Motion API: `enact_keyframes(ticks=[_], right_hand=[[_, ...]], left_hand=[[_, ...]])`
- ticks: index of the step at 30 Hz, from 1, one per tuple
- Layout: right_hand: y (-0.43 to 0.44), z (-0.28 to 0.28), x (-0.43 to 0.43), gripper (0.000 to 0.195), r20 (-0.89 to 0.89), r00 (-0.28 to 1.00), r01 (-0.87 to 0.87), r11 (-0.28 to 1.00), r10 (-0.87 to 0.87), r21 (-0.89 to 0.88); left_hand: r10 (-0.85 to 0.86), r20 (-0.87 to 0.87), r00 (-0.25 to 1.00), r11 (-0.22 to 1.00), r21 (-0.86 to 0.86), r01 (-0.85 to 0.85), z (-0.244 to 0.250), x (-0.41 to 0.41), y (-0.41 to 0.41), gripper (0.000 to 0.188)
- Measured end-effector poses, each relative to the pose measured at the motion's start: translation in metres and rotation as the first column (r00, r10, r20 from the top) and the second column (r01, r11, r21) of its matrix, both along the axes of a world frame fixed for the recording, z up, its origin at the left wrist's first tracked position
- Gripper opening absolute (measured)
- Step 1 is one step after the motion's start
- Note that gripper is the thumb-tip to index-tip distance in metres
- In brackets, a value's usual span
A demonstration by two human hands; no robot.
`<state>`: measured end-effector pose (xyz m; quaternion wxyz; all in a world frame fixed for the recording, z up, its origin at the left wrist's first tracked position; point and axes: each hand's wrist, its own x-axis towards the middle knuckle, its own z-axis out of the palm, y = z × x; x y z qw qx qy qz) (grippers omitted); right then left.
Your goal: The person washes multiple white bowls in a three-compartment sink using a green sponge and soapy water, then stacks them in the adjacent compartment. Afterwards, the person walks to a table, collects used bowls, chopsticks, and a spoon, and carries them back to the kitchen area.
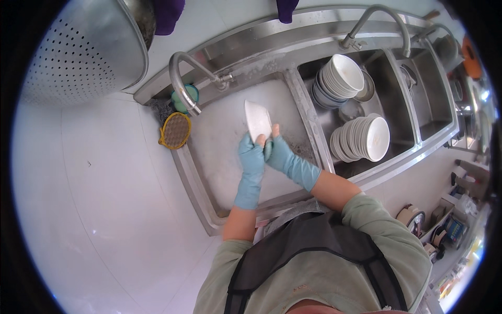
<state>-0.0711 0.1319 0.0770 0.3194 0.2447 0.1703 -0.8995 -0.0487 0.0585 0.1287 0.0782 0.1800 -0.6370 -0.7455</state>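
A white bowl is tilted on its side above the foamy water of the left sink basin. My left hand, in a light blue glove with the thumb tip bare, grips the bowl's lower end. Close against it, my right hand, gloved the same way, holds the bowl's right side near the rim. Between the hands there is a small greenish patch; whether it is a pad or part of a glove, I cannot tell. Foam hides whatever lies under the water.
Stacked bowls and a second stack lean in the middle basin, beside metal bowls. A curved faucet arches over the left basin's corner. A yellow-edged scrubbing sponge and a green bowl-like item sit at the rim. A perforated metal colander stands upper left.
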Motion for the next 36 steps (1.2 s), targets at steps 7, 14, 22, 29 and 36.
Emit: enact_keyframes(ticks=[7,14,22,29,36], right_hand=[[0.017,-0.001,-0.015,0.045,0.001,0.955,-0.265,0.848,0.298,0.460],[0.050,-0.027,-0.040,0.039,-0.065,0.702,-0.374,0.444,0.709,0.814],[0.052,-0.086,-0.023,0.040,0.126,0.535,0.151,-0.241,0.835,0.959],[0.030,-0.106,-0.013,0.033,0.356,0.455,0.217,-0.490,0.816,0.844],[-0.027,-0.054,-0.002,0.030,-0.208,0.717,0.176,0.115,0.665,0.978]], left_hand=[[-0.456,0.343,0.821,0.169,-0.873,0.458,-0.050,0.010,-0.029,0.039],[-0.001,0.060,0.998,0.835,-0.550,0.034,-0.039,0.038,-0.043,0.064],[-0.239,0.389,0.890,0.957,0.248,0.149,-0.074,0.048,-0.067,0.065],[-0.135,0.434,0.891,0.981,0.184,0.059,-0.084,0.061,-0.053,0.061],[-0.239,0.401,0.885,0.909,0.414,0.058,-0.073,0.041,-0.029,0.063]])
